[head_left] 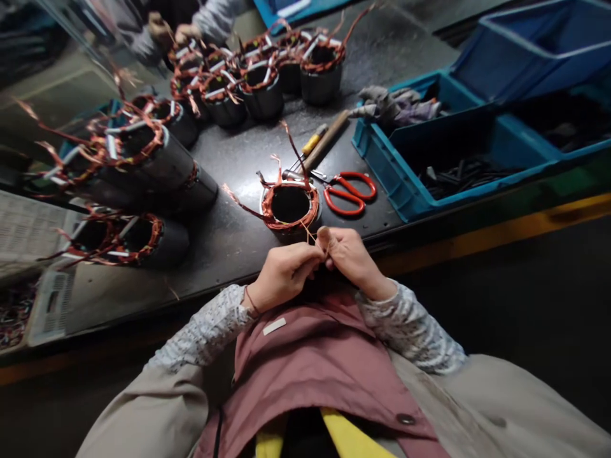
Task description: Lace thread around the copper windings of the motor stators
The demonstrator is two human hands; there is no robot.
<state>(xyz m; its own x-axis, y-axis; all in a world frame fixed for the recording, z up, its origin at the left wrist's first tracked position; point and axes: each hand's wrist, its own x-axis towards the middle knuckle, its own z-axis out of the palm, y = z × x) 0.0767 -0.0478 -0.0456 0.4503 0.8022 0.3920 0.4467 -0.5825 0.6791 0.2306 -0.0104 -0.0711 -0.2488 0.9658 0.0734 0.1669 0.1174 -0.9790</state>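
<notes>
A motor stator [291, 224] wound with copper wire stands upright near the front edge of the bench, its stray leads sticking up and out to the left. From its near rim a thin orange-yellow cord [308, 233] runs toward me. My left hand [292, 270] pinches this cord with curled fingers. Right beside it, nearly touching, my right hand [347, 254] is closed with thumb and finger on the same cord. The pinched ends are mostly hidden by my fingers. Red-handled scissors [351, 193] lie just right of the stator.
Behind the scissors lie a hammer [327, 140] and a yellow-handled tool [315, 138]. Blue bins [405, 191] with dark pieces and a cloth glove [398, 105] stand right. More stators [265, 95] fill the back and left. A co-worker's hands [174, 30] work at far left.
</notes>
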